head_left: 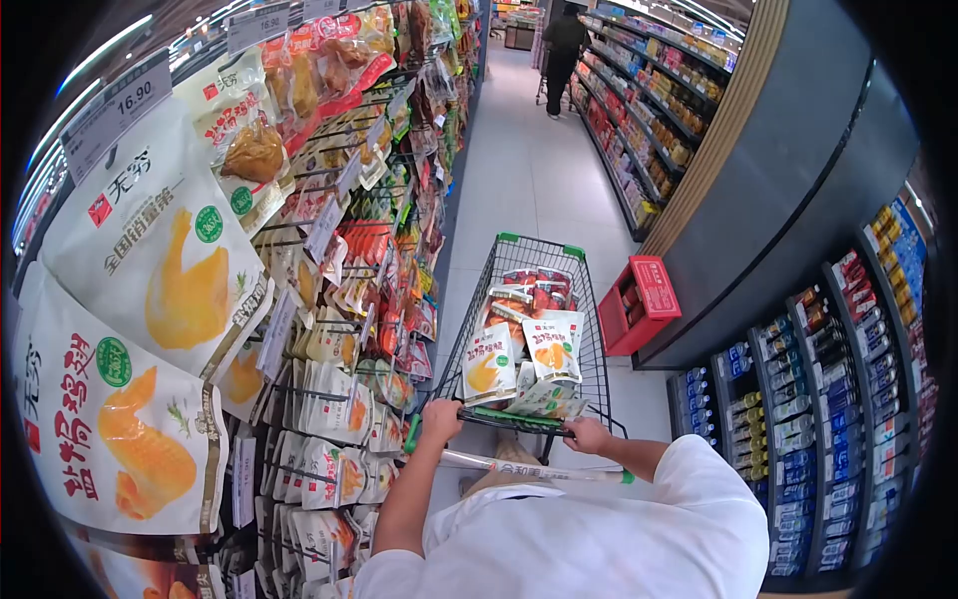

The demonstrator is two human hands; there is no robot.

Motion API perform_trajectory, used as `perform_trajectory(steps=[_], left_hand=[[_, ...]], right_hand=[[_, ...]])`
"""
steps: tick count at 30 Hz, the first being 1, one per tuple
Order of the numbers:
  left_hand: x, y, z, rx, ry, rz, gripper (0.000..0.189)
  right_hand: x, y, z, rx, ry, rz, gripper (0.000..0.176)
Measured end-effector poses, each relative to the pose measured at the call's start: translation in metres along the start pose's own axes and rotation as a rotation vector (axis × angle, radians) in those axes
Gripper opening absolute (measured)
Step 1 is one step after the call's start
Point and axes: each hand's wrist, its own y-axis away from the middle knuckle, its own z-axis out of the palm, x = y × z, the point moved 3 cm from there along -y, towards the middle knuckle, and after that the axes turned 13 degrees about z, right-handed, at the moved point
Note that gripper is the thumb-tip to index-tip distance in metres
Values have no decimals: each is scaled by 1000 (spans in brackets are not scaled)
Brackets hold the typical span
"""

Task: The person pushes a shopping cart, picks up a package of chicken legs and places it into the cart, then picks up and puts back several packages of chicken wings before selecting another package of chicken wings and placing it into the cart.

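A wire shopping cart [602,371] with green corners stands in front of me, its white handle bar [534,466] close to my body. My left hand [441,420] is closed on the near left corner of the basket. At the near right side, my right hand [588,436] is closed on the basket's rear edge. Inside lie several white snack pouches [491,364] with pictures of chicken pieces on them. Red packets [539,283] are heaped toward the cart's far end.
Racks of hanging snack pouches [150,439] line my left side. A red box [641,304] sits by the dark pillar [768,190] on the right, with drink shelves [813,419] nearer me. Up the aisle [529,150], a person in dark clothes [563,55] stands near another cart.
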Motion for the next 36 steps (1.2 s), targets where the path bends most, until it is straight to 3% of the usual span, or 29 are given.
perform_trajectory(steps=[17,23,27,36], left_hand=[[-13,6,17,161,50,-148,36],[-6,7,6,54,73,-179,38],[-12,5,13,64,97,-180,36],[-10,5,9,69,79,-181,35]], right_hand=[[-10,6,-7,97,-49,46,14],[-8,5,-5,86,-27,76,14],[-7,3,-4,45,-40,79,19],[-8,0,-3,82,-108,65,14]])
